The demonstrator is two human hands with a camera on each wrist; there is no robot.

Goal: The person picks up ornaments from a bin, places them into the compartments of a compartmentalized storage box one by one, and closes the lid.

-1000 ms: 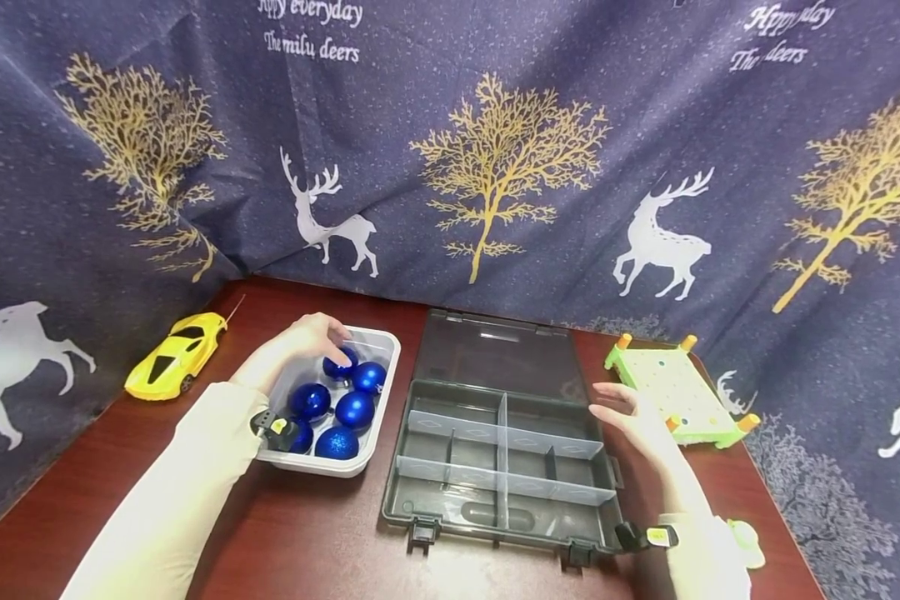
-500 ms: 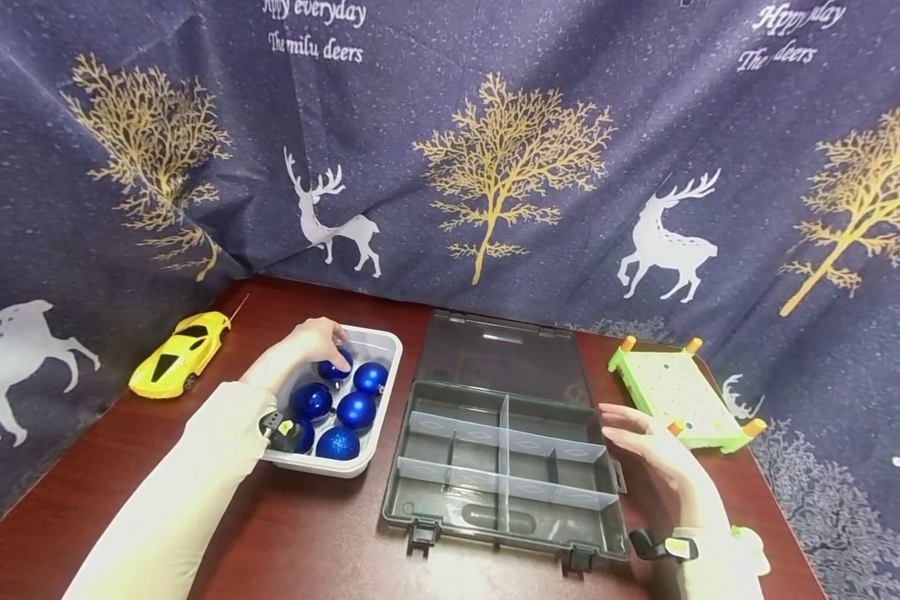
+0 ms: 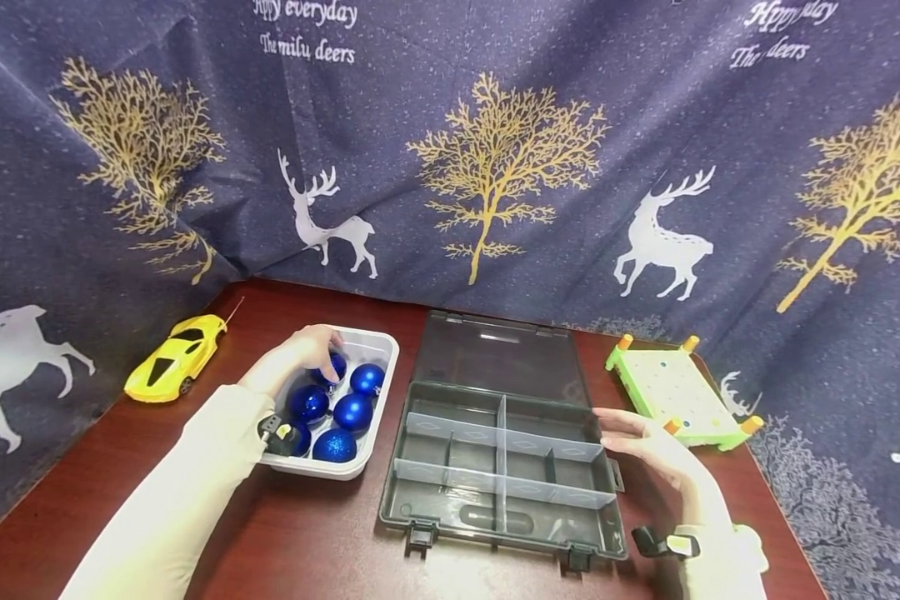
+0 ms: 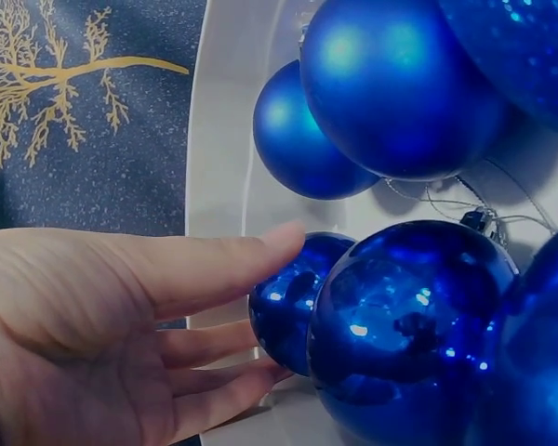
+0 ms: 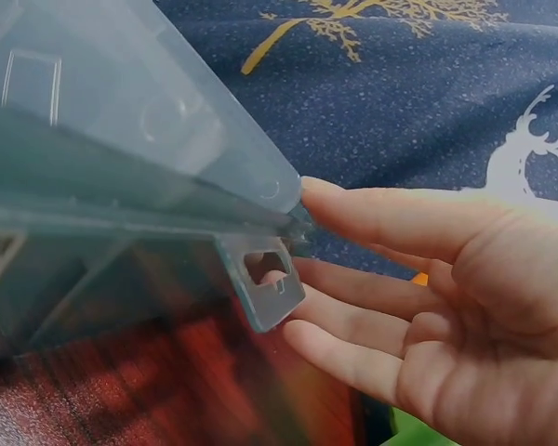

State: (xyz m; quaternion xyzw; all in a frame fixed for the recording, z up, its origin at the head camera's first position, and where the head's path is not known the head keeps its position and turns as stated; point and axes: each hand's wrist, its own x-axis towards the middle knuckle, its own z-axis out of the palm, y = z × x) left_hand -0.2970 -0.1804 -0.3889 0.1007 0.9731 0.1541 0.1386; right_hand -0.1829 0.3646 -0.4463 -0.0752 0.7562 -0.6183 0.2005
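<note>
A white tray (image 3: 392,367) at the left holds several blue Christmas balls, some shiny, some matte, one glittery (image 3: 335,446). My left hand (image 3: 307,348) reaches over the tray's far left side. It pinches a shiny blue Christmas ball (image 4: 281,321), thumb on the near side and fingers partly hidden behind. Another shiny ball (image 4: 409,325) sits right beside it. In the middle lies a dark clear compartment box (image 3: 450,507), its lid (image 3: 495,358) folded back. My right hand (image 3: 648,442) touches the box's right edge near the hinge, fingers fairly straight around a side tab (image 5: 277,302).
At the far left stands a yellow toy car (image 3: 176,358) with an antenna. A green and white toy table (image 3: 671,392) with orange feet lies upturned at the right. A printed dark cloth (image 3: 420,167) closes off the back of the brown table (image 3: 292,533).
The left hand and its ball have shifted slightly left and nearer within the tray. My right hand has moved a little nearer and now touches the box's edge.
</note>
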